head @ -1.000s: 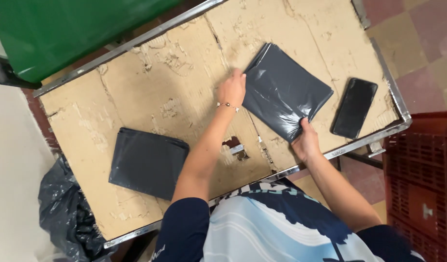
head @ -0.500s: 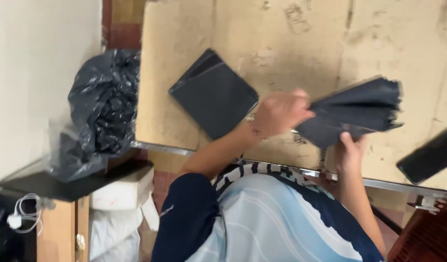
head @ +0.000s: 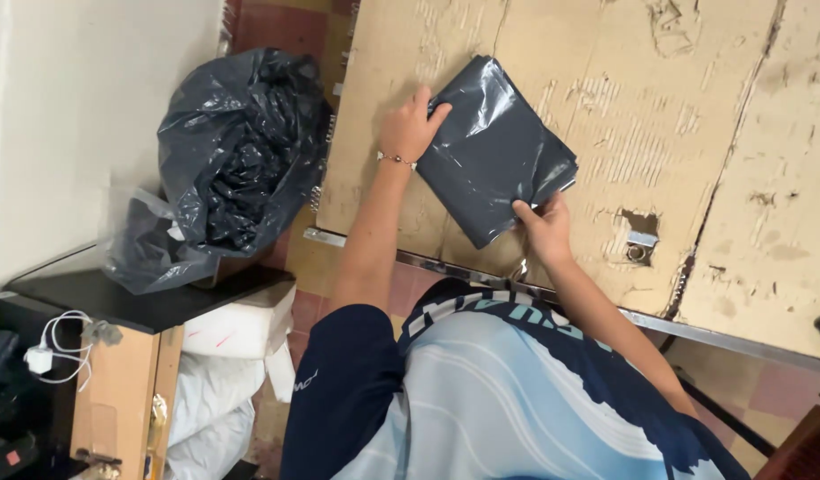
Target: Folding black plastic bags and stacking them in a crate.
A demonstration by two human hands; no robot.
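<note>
The right hand (head: 542, 229) has its grip pinched on the near edge of a stack of folded dark grey plastic bags (head: 494, 147). The thumb sits on top and the other fingers look tucked under the edge, though they are hidden from view. The left hand (head: 410, 127) is not clenched. It lies mostly flat, with its fingers spread against the far left side of the stack, pressing or steadying it, not really grasping it. There is a thin bracelet (head: 395, 159) on that wrist.

The stack lies on the desk (head: 695, 133), near its left end and close to the front edge. The desk top is covered with worn, torn brown cardboard, and a metal rim runs along the front. A small hole with a metal bit (head: 639, 245) shows in the cardboard just to the right of the right hand.

Beyond the end of the desk sits a big black rubbish bag (head: 237, 142), open and crumpled. Below it is a dark shelf (head: 134, 298) with a white charger and cable (head: 59, 342) nearby.

What could go wrong: the bags are shiny and slippery, so I think the top ones could slide off the stack if only one edge is lifted. The stack is also close to the front rim, so a pull toward the body might drag it off the desk.
</note>
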